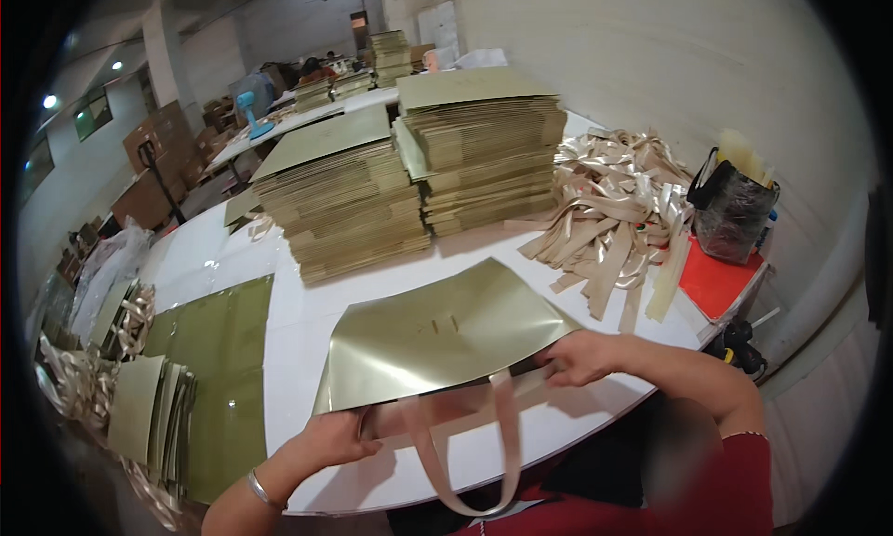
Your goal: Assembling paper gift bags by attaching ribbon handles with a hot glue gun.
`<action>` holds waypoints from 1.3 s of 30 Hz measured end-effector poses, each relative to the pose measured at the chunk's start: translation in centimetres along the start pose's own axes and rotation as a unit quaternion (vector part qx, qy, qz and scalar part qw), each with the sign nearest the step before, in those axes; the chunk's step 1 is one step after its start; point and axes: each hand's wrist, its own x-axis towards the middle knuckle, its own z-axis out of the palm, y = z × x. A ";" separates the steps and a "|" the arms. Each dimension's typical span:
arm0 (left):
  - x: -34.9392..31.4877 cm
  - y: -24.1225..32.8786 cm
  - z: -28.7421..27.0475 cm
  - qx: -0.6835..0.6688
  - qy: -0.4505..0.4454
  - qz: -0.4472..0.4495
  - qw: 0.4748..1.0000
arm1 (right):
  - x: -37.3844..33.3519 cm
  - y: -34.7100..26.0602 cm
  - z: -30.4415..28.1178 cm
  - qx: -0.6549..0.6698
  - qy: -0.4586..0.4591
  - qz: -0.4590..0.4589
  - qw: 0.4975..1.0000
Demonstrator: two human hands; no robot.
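Lying on the white desk [288, 369]: one gold bag [446, 327], mouth toward 6 o'clock, its ribbon handle [507, 434] hanging past the near edge. Left hand [339, 438] at the bag's 7 o'clock, right hand [581, 357] at 4 o'clock; fingers [558, 359] of both curled at the mouth's corners, tips partly hidden, firmness of hold cannot be told. Left stack [339, 201], 11 o'clock; right stack [484, 155], 12. Ribbons [609, 220], loose pile, 2 o'clock.

White counter [299, 327] brightly lit, lamps [50, 101] glaring beyond its far left corner, sheen across the gold bag [409, 348], soft shadows beneath the hands [581, 357], fisheye-bent edges, black rim, hazy distance
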 end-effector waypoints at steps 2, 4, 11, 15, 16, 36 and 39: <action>-1.0 0.3 -1.2 -0.115 -0.090 -0.087 0.985 | -0.7 -0.8 -0.6 -0.067 0.024 -0.040 0.997; -2.6 0.4 -1.5 -0.164 -0.005 -0.025 0.986 | -0.7 -0.4 -0.9 -0.136 0.052 -0.085 0.986; -1.3 -0.8 4.3 0.059 0.318 0.248 0.913 | 3.8 10.4 10.9 -0.196 0.250 -0.173 0.932; -2.7 2.6 5.5 0.108 0.120 0.163 0.973 | 5.1 4.2 7.6 -0.328 0.285 -0.349 0.830; -1.0 3.7 3.8 0.128 0.158 0.235 0.950 | 5.3 3.1 6.8 -0.347 0.273 -0.377 0.814; 11.4 -0.2 -8.6 -0.352 0.358 -0.137 0.854 | -1.6 14.5 1.2 -0.018 0.574 0.076 0.815; 8.5 8.1 -6.6 -0.384 0.111 0.105 0.911 | -1.9 3.5 4.6 0.188 0.457 0.081 0.866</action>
